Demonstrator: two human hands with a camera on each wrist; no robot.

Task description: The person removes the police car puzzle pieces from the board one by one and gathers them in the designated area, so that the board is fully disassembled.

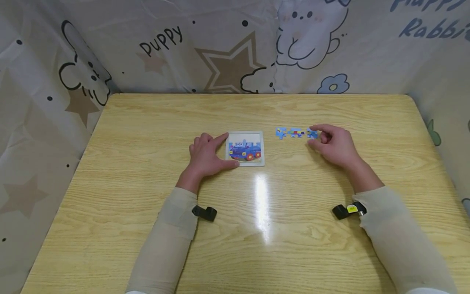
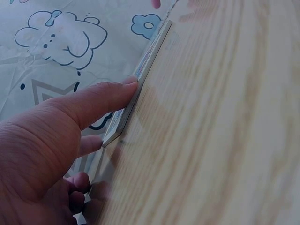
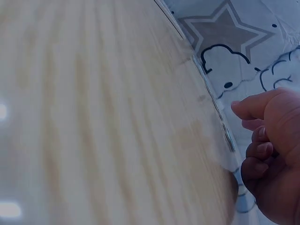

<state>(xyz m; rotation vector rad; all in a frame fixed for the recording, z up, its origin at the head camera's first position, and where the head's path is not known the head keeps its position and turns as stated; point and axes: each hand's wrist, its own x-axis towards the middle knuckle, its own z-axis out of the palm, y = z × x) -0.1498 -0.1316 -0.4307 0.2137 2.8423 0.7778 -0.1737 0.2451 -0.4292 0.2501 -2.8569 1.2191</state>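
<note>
A small square jigsaw tray [image 1: 262, 149] with a pale frame lies on the table, its lower part filled with a picture of a blue vehicle with red wheels. My left hand [image 1: 206, 157] holds it at the left side, the index fingertip at the upper left corner and the thumb on the near edge. To its right lie three loose blue puzzle pieces in a row: a left piece [image 1: 280, 132], a middle piece [image 1: 295, 132] and a right piece [image 1: 312, 133]. Around the right piece my right hand [image 1: 335, 145] has thumb and index finger spread; its other fingers are curled.
The wooden table [image 1: 154, 134] reaches back to a patterned cloth [image 1: 227, 61] hung behind and at both sides. Black wrist cameras sit on the left sleeve [image 1: 172, 228] and the right sleeve [image 1: 400, 232]. Light glares off the tabletop in front of the tray.
</note>
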